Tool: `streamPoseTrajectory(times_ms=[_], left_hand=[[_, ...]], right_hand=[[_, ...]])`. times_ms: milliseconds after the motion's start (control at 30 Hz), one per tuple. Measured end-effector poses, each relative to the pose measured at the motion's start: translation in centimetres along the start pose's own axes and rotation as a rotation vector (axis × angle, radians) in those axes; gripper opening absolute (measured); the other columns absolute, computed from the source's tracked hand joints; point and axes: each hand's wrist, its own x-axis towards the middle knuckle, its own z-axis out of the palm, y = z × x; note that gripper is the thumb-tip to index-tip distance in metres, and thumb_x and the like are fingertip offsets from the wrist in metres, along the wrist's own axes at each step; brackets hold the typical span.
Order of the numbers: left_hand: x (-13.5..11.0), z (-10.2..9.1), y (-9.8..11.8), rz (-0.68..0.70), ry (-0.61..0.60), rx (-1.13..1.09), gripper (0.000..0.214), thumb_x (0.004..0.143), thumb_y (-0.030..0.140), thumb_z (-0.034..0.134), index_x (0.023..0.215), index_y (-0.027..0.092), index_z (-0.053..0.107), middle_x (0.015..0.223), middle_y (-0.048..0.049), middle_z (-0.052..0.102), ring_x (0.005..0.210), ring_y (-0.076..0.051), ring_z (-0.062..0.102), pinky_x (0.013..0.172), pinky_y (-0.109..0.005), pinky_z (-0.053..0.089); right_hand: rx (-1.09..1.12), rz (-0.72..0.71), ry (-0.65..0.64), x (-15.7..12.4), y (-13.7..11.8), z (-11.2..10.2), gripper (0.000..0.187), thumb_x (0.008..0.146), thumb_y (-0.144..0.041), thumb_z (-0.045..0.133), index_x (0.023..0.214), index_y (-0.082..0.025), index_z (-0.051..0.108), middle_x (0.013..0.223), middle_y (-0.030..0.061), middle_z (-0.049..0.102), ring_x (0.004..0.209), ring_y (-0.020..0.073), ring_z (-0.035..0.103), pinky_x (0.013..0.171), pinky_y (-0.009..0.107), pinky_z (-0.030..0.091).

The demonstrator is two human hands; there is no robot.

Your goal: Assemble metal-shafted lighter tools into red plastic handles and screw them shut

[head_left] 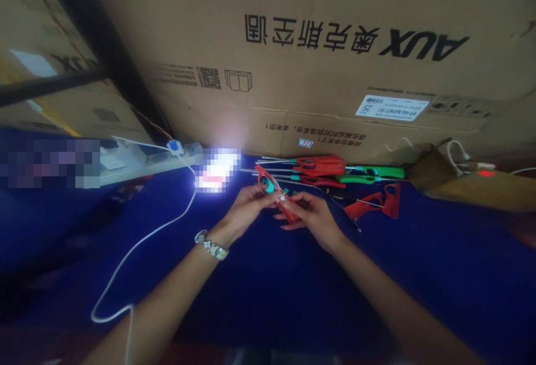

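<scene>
Head view: red lighter was pinched in fingers of left hand and right hand; dropping could be caused by slack grip.

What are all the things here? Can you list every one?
Cardboard box: one, brown with black print, standing along the back.
Blue cloth: one, dark blue, covering the table.
Lighter pile: several long-nosed ones, red and green, at the foot of the box; exact number unclear.
Lone lighter: one, red, on the cloth right of the hands.
Power strip: one, white, back left.
Cable: one, white, snaking from the strip towards the near edge.
Cardboard flap: one, brown, far right.
Held lighter: one, red, between both hands.
Wristwatch: one, silver, on the left wrist.
Left hand: one, closed on the held lighter.
Right hand: one, pinching its lower end.
</scene>
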Motion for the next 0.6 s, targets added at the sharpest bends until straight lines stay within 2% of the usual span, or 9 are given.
streamPoseTrajectory(times_ms=[267,600], left_hand=[[-0.04,0.18,0.68,-0.045,0.032,-0.113,0.029,0.076,0.040,0.081,0.088,0.014,0.075,0.085,-0.0052,0.073,0.077,-0.014,0.065,0.084,-0.031,0.052],[-0.25,0.33,0.68,-0.028,0.056,-0.012,0.025,0.076,0.035,0.081,0.091,0.016,0.077,0.090,-0.0059,0.075,0.085,-0.017,0.068,0.088,-0.034,0.052]], right_hand=[[0.041,-0.016,0.012,-0.10,-0.18,0.09,0.043,0.066,-0.045,0.088,0.083,-0.017,0.059,0.086,0.0050,0.075,0.077,0.0273,0.078,0.060,0.036,0.066],[0.053,-0.009,-0.022,-0.23,-0.16,0.27,0.043,0.068,-0.043,0.087,0.082,-0.019,0.055,0.079,0.0019,0.073,0.080,0.0291,0.078,0.061,0.038,0.066]])
